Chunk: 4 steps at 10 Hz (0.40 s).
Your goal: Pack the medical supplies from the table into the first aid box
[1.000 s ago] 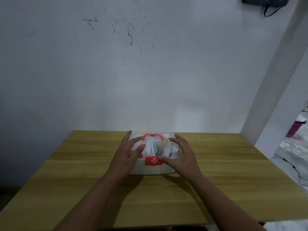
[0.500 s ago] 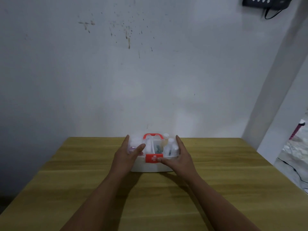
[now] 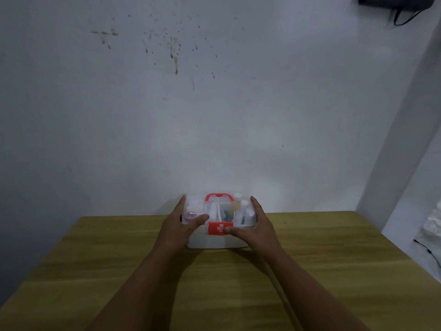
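Observation:
A white first aid box with a clear lid, a red handle and a red latch bearing a white cross stands at the far middle of the wooden table. Small bottles and other supplies show through the lid. My left hand grips the box's left side, thumb lying on the lid. My right hand holds the right side, thumb pressed against the latch. No loose supplies are visible on the table.
A stained white wall rises right behind the table's far edge. A white pillar stands at the right, with a dark device mounted high on the wall. A cable runs over the floor beyond the table's right edge.
The view has tilted up, so the box and hands sit lower in frame. Both hands stay on the box; the right thumb has settled on the latch.

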Tool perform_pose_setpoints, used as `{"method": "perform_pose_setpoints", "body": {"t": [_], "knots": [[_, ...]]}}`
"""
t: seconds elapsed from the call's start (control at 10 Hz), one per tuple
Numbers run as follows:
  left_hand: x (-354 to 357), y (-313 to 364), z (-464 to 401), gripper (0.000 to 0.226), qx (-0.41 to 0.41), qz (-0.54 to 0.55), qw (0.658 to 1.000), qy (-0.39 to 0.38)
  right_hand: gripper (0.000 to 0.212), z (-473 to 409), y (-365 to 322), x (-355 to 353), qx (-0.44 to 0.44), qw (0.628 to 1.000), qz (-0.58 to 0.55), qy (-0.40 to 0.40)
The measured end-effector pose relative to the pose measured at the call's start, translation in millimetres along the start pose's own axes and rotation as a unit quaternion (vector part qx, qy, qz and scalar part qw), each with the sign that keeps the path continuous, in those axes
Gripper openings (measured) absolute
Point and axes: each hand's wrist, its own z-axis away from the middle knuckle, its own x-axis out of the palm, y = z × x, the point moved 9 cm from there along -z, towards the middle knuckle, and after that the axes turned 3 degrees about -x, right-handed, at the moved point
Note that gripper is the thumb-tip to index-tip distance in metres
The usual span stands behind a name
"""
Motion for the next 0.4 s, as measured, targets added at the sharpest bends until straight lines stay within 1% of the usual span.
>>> {"method": "perform_pose_setpoints", "body": {"t": [0.1,0.2,0.3,0.4], "knots": [[1.0,3.7,-10.4,0.104,0.019,-0.023,1.000,0.006,0.115,-10.9,4.1,0.6,0.003,1.000,0.010,-0.003],[2.1,3.1,-16.3,0.106,0.023,-0.031,0.999,0.005,0.126,-18.6,11.5,1.5,0.006,1.000,0.017,-0.008],[-0.3,3.9,-16.6,0.109,0.030,-0.043,0.999,0.011,0.125,-20.4,7.3,0.6,0.007,1.000,0.024,-0.006],[-0.1,5.4,-17.1,0.118,0.030,-0.050,0.998,0.020,0.133,-19.7,4.7,-1.0,0.010,1.000,0.023,0.002]]}}
